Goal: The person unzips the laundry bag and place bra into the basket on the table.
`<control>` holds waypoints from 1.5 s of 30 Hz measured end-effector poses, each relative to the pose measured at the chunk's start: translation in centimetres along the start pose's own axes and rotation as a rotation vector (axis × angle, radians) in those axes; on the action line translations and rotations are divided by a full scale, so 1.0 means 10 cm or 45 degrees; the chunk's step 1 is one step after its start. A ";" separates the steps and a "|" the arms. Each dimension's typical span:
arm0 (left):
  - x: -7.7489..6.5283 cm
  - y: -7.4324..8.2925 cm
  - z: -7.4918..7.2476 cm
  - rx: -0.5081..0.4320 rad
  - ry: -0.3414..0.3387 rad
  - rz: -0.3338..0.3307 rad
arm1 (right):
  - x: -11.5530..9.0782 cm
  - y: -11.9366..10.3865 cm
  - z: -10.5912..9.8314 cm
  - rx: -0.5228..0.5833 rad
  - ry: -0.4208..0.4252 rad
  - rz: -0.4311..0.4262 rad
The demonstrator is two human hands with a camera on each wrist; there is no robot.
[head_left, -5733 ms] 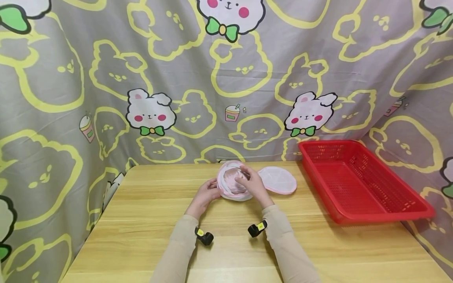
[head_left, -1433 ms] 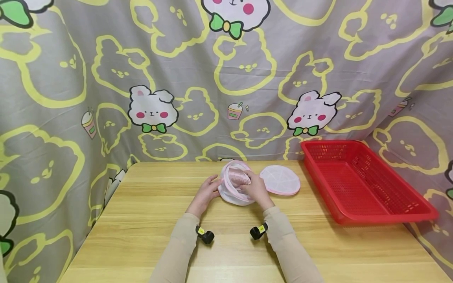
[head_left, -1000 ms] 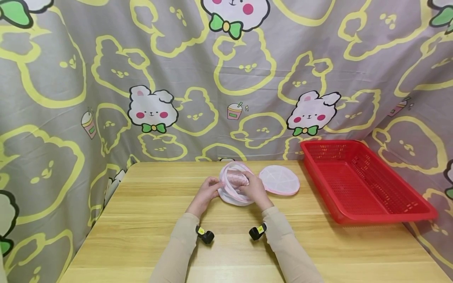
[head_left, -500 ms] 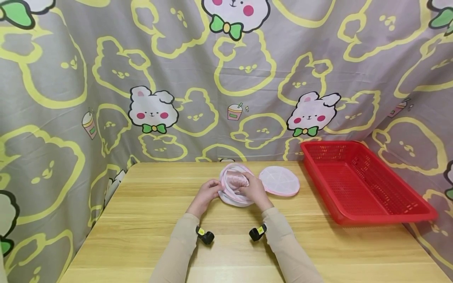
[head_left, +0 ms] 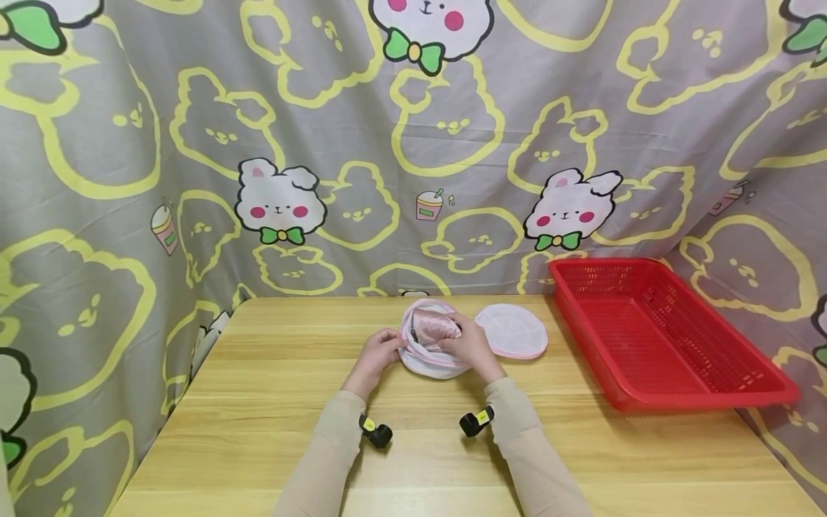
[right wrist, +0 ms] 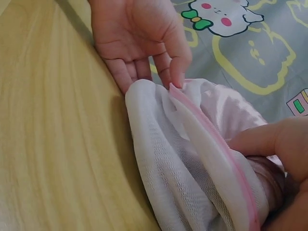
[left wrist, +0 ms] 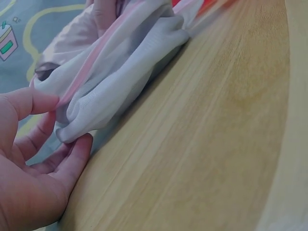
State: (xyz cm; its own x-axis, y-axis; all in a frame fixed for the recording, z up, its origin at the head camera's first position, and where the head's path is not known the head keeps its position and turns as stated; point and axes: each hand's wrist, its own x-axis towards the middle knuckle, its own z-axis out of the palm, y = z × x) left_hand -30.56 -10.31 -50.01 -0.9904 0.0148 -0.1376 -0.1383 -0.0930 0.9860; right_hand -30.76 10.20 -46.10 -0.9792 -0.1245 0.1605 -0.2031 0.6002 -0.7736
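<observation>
A white mesh laundry bag (head_left: 431, 368) with pink trim stands slumped on the table, its round mouth open. Its flat mesh lid (head_left: 512, 332) lies folded out to the right. Inside the mouth sits a shiny pink satin garment (head_left: 431, 327); a short dark strip (head_left: 413, 332) shows along its left side. With thumb and fingertip my left hand (head_left: 380, 352) pinches the bag's pink-edged rim (left wrist: 79, 82), other fingers under the mesh. My right hand (head_left: 470, 346) reaches into the mouth and grips the satin garment, thumb on top; its fingertips are mostly hidden by cloth.
A red plastic basket (head_left: 707, 396) with slotted walls stands at the right of the wooden table (head_left: 291, 402). A patterned curtain (head_left: 362, 215) hangs behind the table and on both sides.
Earlier the right hand's fingers were spread over the mouth; now they grip the satin garment inside. It has just shifted slightly right, uncovering the dark strip. The left hand stays at the bag's left side.
</observation>
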 end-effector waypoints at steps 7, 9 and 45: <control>-0.01 0.02 0.01 0.011 0.031 -0.010 | 0.02 0.04 -0.06 0.064 0.005 -0.010; -0.02 0.02 0.01 0.017 0.031 0.000 | 0.02 0.05 -0.08 0.085 0.001 0.000; 0.00 -0.02 0.01 0.045 0.044 -0.007 | 0.03 0.05 -0.39 0.203 0.082 0.064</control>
State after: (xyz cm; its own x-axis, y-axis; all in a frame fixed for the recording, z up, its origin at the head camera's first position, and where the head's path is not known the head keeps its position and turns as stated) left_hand -30.50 -10.21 -50.17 -0.9891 -0.0189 -0.1457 -0.1444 -0.0579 0.9878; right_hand -31.20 13.53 -44.07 -0.9871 -0.0435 0.1540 -0.1562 0.4710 -0.8682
